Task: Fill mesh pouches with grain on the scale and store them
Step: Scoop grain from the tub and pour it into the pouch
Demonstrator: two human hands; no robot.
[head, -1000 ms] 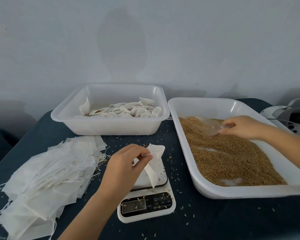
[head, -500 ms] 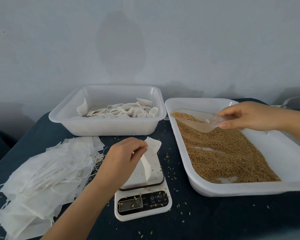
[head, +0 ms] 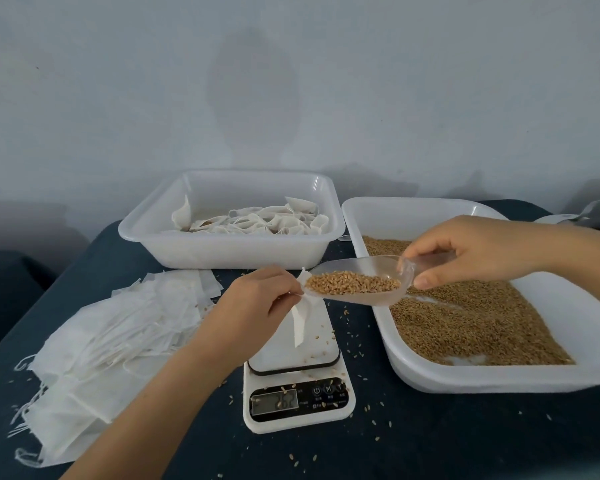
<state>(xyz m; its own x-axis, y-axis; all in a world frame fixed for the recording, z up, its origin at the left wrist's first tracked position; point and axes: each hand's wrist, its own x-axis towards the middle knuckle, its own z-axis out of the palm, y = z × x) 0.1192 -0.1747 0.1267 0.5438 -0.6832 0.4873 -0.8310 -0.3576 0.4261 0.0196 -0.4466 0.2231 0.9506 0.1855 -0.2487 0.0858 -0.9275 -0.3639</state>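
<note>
A dark blue table (head: 430, 441) stands against a plain grey wall (head: 291, 81), its cloth sprinkled with stray kernels. At the back, a white tub (head: 229, 252) holds filled pouches (head: 257, 221); to its right a wide white tray (head: 499, 379) is spread with grain (head: 471, 323). A loose heap of empty pouches (head: 118, 341) lies at the left, and a white scale (head: 297, 393) sits at the front centre, its display lit though the digits are unclear. A pale object at the far right edge cannot be made out.

The left hand (head: 253, 306) reaches in from the lower left, thumb and fingertips pinching the mouth of a pouch (head: 303, 317) that hangs down onto the scale's platform. The right hand (head: 471, 249) comes from the right above the tray, fingers curled round the handle of a clear scoop (head: 361, 282). The scoop, loaded with grain, is held roughly level, its front lip just beside the pouch's open mouth.
</note>
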